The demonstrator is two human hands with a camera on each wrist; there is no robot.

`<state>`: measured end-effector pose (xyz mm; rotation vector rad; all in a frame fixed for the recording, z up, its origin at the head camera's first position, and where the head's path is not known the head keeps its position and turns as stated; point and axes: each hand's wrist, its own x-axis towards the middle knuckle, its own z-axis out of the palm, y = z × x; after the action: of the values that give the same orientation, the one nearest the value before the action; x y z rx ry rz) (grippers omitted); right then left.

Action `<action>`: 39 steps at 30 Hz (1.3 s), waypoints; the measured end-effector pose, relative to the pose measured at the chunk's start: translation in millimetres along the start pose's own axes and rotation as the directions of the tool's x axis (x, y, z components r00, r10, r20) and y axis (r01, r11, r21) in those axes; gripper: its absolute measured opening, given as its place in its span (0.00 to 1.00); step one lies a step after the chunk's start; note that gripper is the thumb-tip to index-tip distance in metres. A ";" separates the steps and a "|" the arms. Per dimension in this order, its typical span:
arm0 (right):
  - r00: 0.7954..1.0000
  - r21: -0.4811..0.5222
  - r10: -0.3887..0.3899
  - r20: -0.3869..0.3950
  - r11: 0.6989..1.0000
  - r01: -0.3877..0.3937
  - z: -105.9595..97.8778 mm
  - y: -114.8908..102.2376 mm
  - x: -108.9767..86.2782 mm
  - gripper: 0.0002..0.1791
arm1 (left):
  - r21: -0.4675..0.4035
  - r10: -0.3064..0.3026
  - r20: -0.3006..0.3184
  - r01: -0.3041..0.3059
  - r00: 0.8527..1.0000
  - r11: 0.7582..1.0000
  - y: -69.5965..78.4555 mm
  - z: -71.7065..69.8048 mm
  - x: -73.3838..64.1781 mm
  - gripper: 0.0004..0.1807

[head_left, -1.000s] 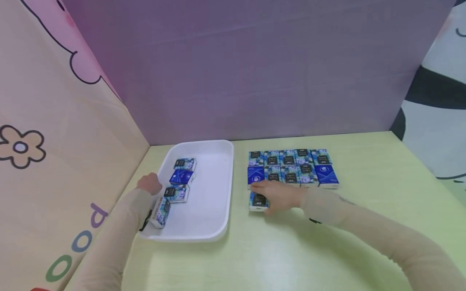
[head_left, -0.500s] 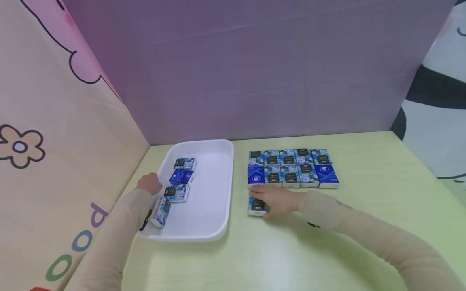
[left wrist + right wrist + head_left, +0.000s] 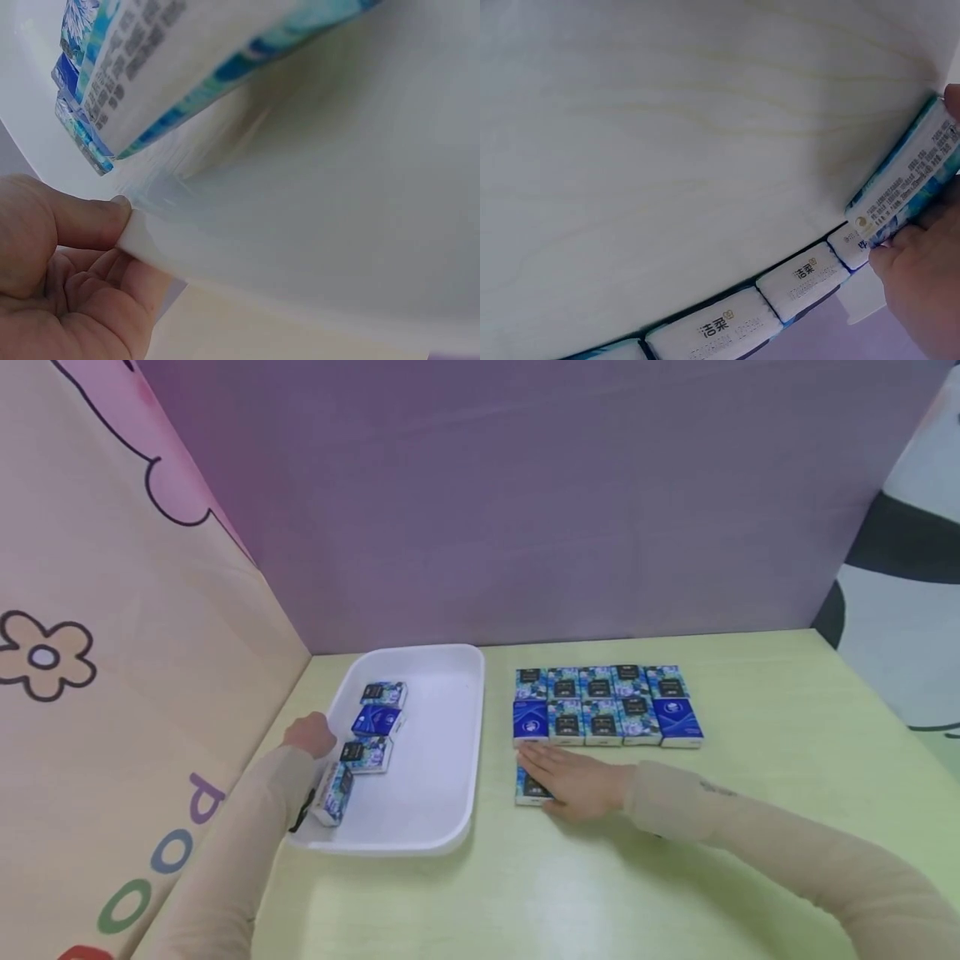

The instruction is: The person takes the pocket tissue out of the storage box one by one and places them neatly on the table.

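Note:
My left hand pinches the left rim of the white plastic tray; the left wrist view shows its thumb over the rim and fingers beneath. Inside the tray, several tissue packs lie along the left side. My right hand holds a blue floral tissue pack flat on the table, covering part of it. Thumb and fingers are at opposite ends of this pack in the right wrist view. Just beyond it lie two tight rows of tissue packs, mostly floral, two plain blue.
The pale green table ends against a purple backdrop behind. A patterned panel rises close to the left arm. Another printed panel stands at the right.
The right hand and its tissue pack have shifted slightly toward the near edge, and the hand now covers more of the pack. The left hand keeps its grip on the tray.

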<state>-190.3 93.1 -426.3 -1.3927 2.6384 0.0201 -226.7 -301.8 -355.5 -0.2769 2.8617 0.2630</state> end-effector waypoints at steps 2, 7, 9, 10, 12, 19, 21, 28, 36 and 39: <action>1.000 0.013 0.005 0.002 1.000 -0.005 -1.5 0.2 -0.3 0.39 | -0.001 0.003 -0.004 -0.003 1.000 1.000 -0.9 0.0 1.4 0.18; 1.000 0.053 0.025 -0.012 0.998 -0.024 -4.0 2.9 -0.4 0.36 | 0.008 0.010 -0.013 -0.010 1.000 1.000 -2.2 0.9 3.3 0.18; 0.999 0.057 0.024 -0.033 0.998 -0.022 -3.7 3.9 -0.3 0.35 | 0.008 0.008 -0.008 -0.008 1.000 1.000 -2.4 1.6 3.6 0.18; 0.999 0.056 0.025 -0.043 0.998 -0.022 -3.7 4.3 -0.3 0.35 | 0.005 0.006 -0.006 -0.006 1.000 1.000 -2.5 1.8 3.8 0.18; 0.998 0.039 0.017 -0.068 0.999 -0.015 -2.9 5.1 -0.2 0.34 | -0.002 0.000 -0.002 0.000 1.000 1.000 -2.6 2.1 4.1 0.19; 0.994 -0.017 0.011 -0.109 1.000 -0.013 0.5 5.5 2.0 0.33 | 0.016 0.000 -0.022 0.001 1.000 1.000 -2.7 2.9 4.9 0.18; 0.993 -0.023 0.008 -0.119 1.000 -0.010 0.6 5.0 2.7 0.33 | 0.005 -0.010 -0.015 0.010 1.000 1.000 -2.5 2.8 5.0 0.19; 0.993 -0.050 0.015 -0.121 0.999 -0.021 -0.9 2.9 6.2 0.32 | -0.007 -0.008 -0.002 0.008 1.000 1.000 -2.3 3.8 4.8 0.19; 0.992 -0.068 0.029 -0.124 0.997 -0.038 -1.4 1.4 7.7 0.33 | 0.001 -0.005 -0.006 0.005 1.000 1.000 -4.2 4.7 6.6 0.19; 0.992 -0.068 0.034 -0.123 0.997 -0.043 -1.0 1.1 8.3 0.33 | 0.019 0.006 -0.021 -0.006 1.000 1.000 -3.8 3.9 6.9 0.18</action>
<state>-196.0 86.9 -426.5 -1.4070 2.7892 0.0340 -231.6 -305.8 -361.5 -0.2687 2.8843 0.2357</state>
